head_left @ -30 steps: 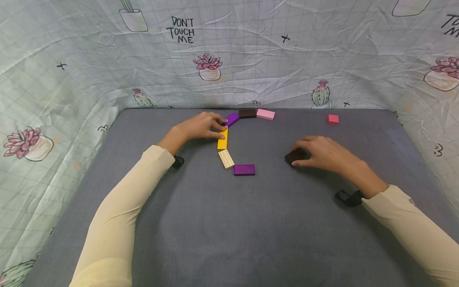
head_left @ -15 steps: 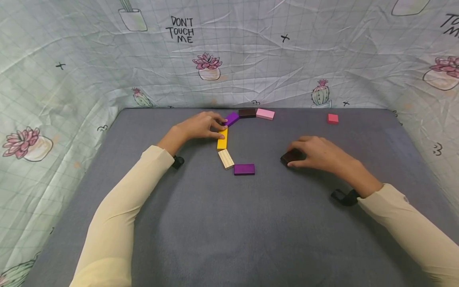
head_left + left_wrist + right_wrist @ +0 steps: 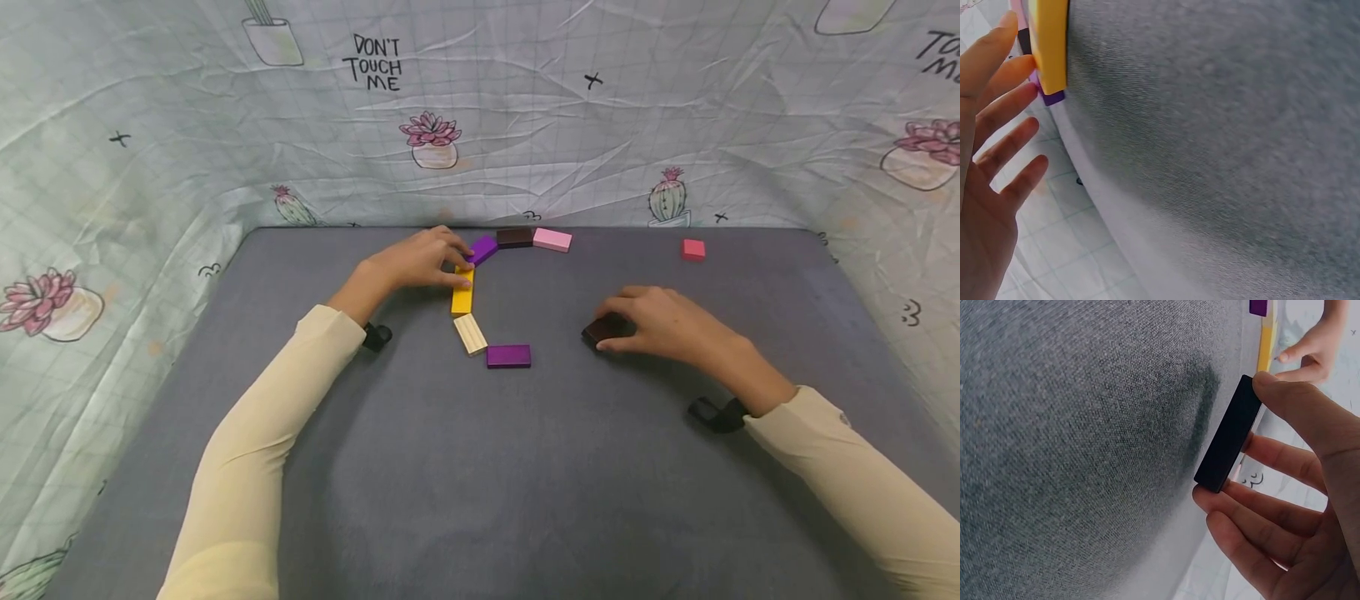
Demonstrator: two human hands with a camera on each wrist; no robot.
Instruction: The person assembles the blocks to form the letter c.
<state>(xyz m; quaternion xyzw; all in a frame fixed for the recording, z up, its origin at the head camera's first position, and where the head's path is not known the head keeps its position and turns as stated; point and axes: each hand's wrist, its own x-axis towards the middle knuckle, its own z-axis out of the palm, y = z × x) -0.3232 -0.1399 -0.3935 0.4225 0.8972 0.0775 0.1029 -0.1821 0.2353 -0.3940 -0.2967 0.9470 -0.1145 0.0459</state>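
Note:
My right hand (image 3: 663, 323) pinches a flat, dark rectangular block (image 3: 1229, 434), its thumb at one end and a fingertip at the other. That block is close over the table, tilted in the head view. At the left, my left hand (image 3: 423, 260) touches a yellow block (image 3: 462, 293) with its thumb and fingertips; its fingers are loosely spread in the left wrist view. The yellow block lies in a curved row between a violet block (image 3: 483, 249) and a cream ridged block (image 3: 471, 334). A purple block (image 3: 508, 357) lies at the row's near end.
Farther back, a dark brown block (image 3: 514, 239) and a pink block (image 3: 552, 240) continue the curve. A small red block (image 3: 693, 249) lies apart at the back right. A patterned cloth (image 3: 540, 125) stands behind the grey table (image 3: 420, 467).
My right hand has moved a little to the left with the dark block, towards the purple one. My left hand has stayed at the yellow block.

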